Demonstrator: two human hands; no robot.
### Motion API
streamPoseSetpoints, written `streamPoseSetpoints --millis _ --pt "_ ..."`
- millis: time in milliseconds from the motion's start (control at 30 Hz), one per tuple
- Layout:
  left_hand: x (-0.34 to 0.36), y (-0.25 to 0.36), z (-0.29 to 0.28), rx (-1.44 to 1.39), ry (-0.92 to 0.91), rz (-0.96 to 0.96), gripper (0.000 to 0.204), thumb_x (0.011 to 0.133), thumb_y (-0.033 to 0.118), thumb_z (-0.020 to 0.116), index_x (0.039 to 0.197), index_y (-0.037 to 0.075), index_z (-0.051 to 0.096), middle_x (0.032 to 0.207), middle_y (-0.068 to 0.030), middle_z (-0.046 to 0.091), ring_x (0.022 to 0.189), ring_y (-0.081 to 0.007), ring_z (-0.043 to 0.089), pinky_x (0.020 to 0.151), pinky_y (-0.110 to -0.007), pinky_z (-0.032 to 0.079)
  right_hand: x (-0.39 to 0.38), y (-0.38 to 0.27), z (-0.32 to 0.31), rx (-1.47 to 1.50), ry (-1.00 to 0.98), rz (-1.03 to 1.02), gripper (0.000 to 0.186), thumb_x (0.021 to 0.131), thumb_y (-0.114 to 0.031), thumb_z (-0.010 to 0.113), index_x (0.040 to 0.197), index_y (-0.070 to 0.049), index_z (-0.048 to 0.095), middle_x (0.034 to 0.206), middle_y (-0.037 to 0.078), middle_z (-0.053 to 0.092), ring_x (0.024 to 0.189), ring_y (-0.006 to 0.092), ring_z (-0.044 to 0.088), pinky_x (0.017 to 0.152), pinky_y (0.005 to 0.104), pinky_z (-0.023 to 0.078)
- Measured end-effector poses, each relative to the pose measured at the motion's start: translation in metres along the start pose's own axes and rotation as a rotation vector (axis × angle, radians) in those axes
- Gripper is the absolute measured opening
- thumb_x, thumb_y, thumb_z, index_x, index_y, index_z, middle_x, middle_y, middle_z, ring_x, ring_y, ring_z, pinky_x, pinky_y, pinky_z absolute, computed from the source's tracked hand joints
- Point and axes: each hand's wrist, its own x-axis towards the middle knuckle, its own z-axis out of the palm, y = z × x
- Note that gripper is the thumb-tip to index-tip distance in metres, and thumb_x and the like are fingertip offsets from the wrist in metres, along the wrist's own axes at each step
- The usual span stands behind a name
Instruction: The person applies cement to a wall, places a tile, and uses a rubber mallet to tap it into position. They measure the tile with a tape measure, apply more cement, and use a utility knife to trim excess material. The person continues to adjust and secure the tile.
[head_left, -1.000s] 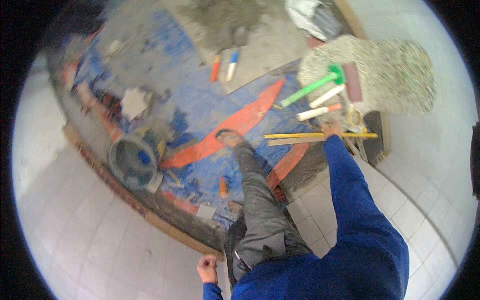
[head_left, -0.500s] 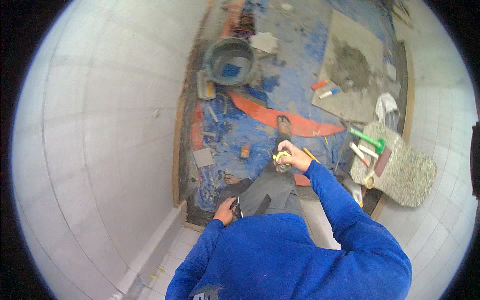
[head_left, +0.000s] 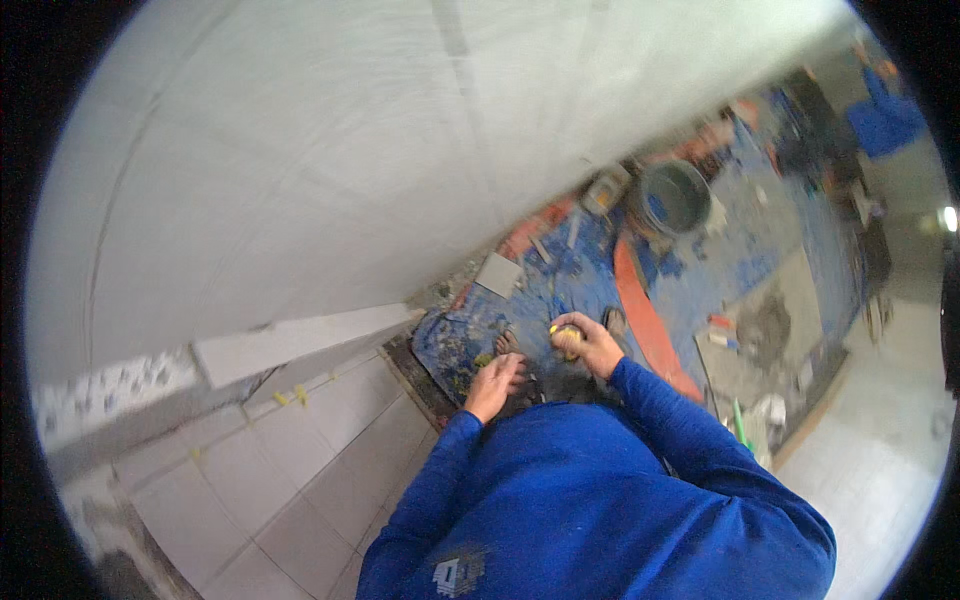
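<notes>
My right hand is closed on a small yellow tool, probably a tape measure, held in front of my body. My left hand hangs just left of it, fingers loosely apart with nothing visible in them. Below both hands are my feet in sandals on a stained blue sheet. An orange strip lies to the right of the right hand, and a pale square tile lies ahead of the left hand.
A white wall runs along the left, above a pale ledge and tiled floor. Farther ahead are a grey bucket and a jerrycan. On the right lie a board with mortar and several tools, including a green-handled one.
My right hand has lifted from the tools at the right with the yellow tool in it. The view has swung toward the left wall, and my left hand has come up and forward.
</notes>
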Motion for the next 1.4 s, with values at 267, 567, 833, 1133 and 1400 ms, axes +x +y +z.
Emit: streamPoseSetpoints --millis 267,567,833,1133,1400 --pt "-0.051 0.062 -0.041 -0.77 0.282 0.345 0.027 0.1 0.02 0.065 0.118 0.001 0.057 0.11 -0.0121 0.067 0.094 -0.024 0.071 0.085 -0.038 0.061 0.021 -0.158 0.09 -0.455 -0.468 -0.714 0.039 0.087 -0.008 0.072 0.118 -0.005 0.049 0.114 0.018 0.055 0.106 0.0382 0.059 0.092 0.0425 0.048" --pt "-0.094 0.103 -0.046 -0.597 0.494 0.513 0.033 0.101 0.024 0.065 0.119 -0.003 0.059 0.103 -0.0081 0.066 0.09 -0.0167 0.068 0.076 -0.033 0.062 0.019 -0.198 0.118 -0.324 -0.395 -0.347 0.04 0.101 -0.021 0.063 0.132 -0.005 0.046 0.12 0.023 0.061 0.117 0.0345 0.064 0.089 0.0386 0.052" --pt "-0.09 0.092 -0.049 -0.824 0.553 0.472 0.029 0.094 0.022 0.076 0.105 0.0 0.061 0.095 -0.0049 0.065 0.085 -0.0141 0.065 0.073 -0.03 0.057 0.01 -0.189 0.124 -1.001 -0.323 -0.908 0.069 0.084 -0.047 0.077 0.132 -0.005 0.053 0.141 0.023 0.046 0.115 0.0461 0.056 0.097 0.0491 0.049" --pt "-0.098 0.094 -0.081 -0.973 0.135 0.505 0.018 0.095 0.008 0.07 0.101 0.005 0.054 0.1 -0.0053 0.061 0.09 -0.016 0.063 0.08 -0.033 0.057 0.027 -0.23 0.126 -1.205 -0.378 -1.047 0.056 0.082 -0.04 0.077 0.127 -0.013 0.06 0.107 0.011 0.066 0.105 0.0342 0.064 0.092 0.0455 0.051" --pt "-0.114 0.149 -0.152 -1.278 0.401 1.084 0.011 0.099 0.01 0.067 0.105 0.004 0.059 0.103 -0.0047 0.063 0.097 -0.0167 0.064 0.09 -0.028 0.056 0.043 -0.322 0.086 -1.236 0.172 -1.037 0.02 0.093 -0.034 0.065 0.104 -0.019 0.074 0.095 0.008 0.066 0.098 0.0295 0.065 0.085 0.0465 0.048"
